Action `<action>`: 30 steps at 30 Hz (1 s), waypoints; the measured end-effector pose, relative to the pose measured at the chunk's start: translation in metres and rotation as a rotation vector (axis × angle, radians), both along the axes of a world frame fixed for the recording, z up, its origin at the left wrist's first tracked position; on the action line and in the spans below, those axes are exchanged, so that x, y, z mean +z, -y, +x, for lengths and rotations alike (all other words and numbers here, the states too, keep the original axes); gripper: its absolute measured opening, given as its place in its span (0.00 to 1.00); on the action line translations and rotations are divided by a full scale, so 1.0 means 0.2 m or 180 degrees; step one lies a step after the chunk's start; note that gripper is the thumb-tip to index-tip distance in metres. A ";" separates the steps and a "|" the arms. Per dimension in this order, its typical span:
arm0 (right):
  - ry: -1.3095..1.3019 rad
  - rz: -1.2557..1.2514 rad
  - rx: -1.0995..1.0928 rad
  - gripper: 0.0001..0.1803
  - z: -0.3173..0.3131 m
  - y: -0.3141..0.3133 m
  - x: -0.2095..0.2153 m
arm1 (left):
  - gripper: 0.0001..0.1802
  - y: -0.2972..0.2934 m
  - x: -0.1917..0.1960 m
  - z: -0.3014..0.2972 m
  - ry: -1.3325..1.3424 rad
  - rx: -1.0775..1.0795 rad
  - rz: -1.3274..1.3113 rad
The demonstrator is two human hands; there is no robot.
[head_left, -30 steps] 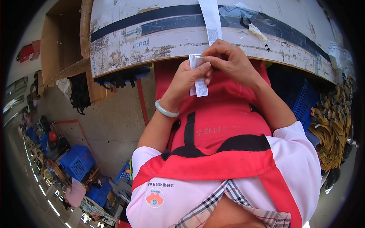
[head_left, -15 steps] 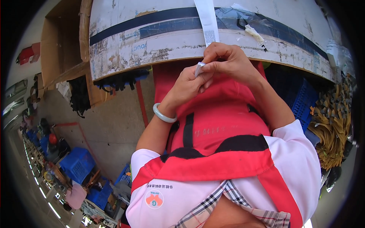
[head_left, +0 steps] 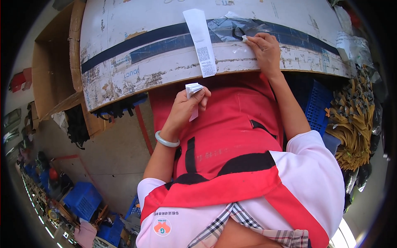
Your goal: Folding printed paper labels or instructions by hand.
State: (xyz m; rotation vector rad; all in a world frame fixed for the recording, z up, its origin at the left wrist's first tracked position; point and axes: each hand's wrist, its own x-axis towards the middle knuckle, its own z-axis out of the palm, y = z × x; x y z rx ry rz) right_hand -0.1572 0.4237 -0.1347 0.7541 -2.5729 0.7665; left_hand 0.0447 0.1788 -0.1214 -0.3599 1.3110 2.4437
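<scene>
Left hand point(head_left: 184, 108) grasping folded white strips point(head_left: 193, 88) between thumb and fingers, upper ends protruding, right hand point(head_left: 266, 53) fingertip-pinching a whitish scrap point(head_left: 245, 39)

White paper strips point(head_left: 192, 88), partly hidden

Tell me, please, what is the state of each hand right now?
Left hand: closed, holding a bundle of white strips.
Right hand: closed, pinching a small whitish item, mostly hidden.

blue crates point(head_left: 84, 201) and a scuffed worktable point(head_left: 153, 16) show a workshop.
</scene>
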 end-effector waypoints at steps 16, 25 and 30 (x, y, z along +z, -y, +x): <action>0.0008 -0.0095 0.1016 0.08 0.07 0.56 0.05 | 0.10 0.00 0.08 -0.06 -0.0075 0.0482 -0.0458; 0.0483 -0.0410 0.0915 0.08 0.10 0.54 0.05 | 0.08 0.07 0.04 -0.11 -0.0643 0.1264 -0.1961; 0.0537 -0.0382 0.1026 0.08 0.11 0.52 0.07 | 0.07 0.08 0.02 -0.15 -0.0857 0.1383 -0.1847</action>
